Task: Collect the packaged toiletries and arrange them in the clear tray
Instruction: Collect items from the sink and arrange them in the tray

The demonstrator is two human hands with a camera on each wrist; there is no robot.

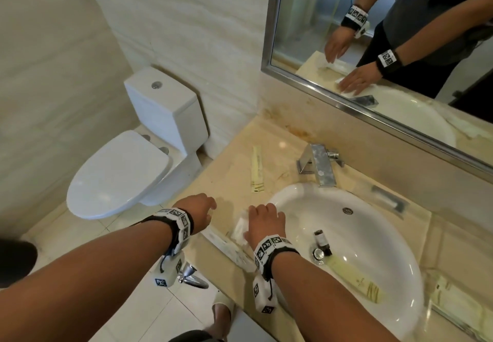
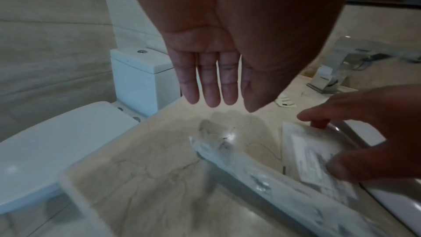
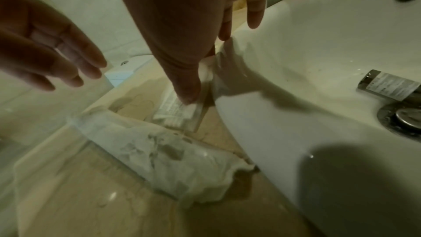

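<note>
Starting at your left, your left hand (image 1: pixel 197 209) hovers open, fingers straight and together, holding nothing. It is above the clear, shallow, rectangular plastic tray (image 2: pixel 75 192), which sits at the front edge of the beige marble counter (image 1: pixel 240 149).

A long, crinkly white plastic packet (image 2: pixel 262 174) lies slantwise in the tray. Just right of it is a flat white printed sachet (image 2: pixel 312 158), close against the rim of the white ceramic basin (image 1: pixel 386 235). Whether the sachet sits fully inside the tray's wall is not clear from these views.

Your right hand (image 1: pixel 264 221) rests on that sachet. The thumb presses it down and the fingers are nearly straight, reaching over the basin rim. It does not look like a closed grasp.

What is left to collect lies away from the tray in two directions:
- **Ahead of both hands:** a long, pale yellow flat packet (image 1: pixel 257 171) lies on the counter towards the chrome tap (image 1: pixel 317 165). Its long axis points away from you, and it sits roughly between your hands, so either could probably reach it.
- **To the right:** a small dark bottle (image 1: pixel 322 240) and a pale yellow tube (image 1: pixel 357 281) lie down in the basin by the drain, the tube slanting towards you. Your right hand is much nearer to these, so it seems the natural one to fetch them.
</note>
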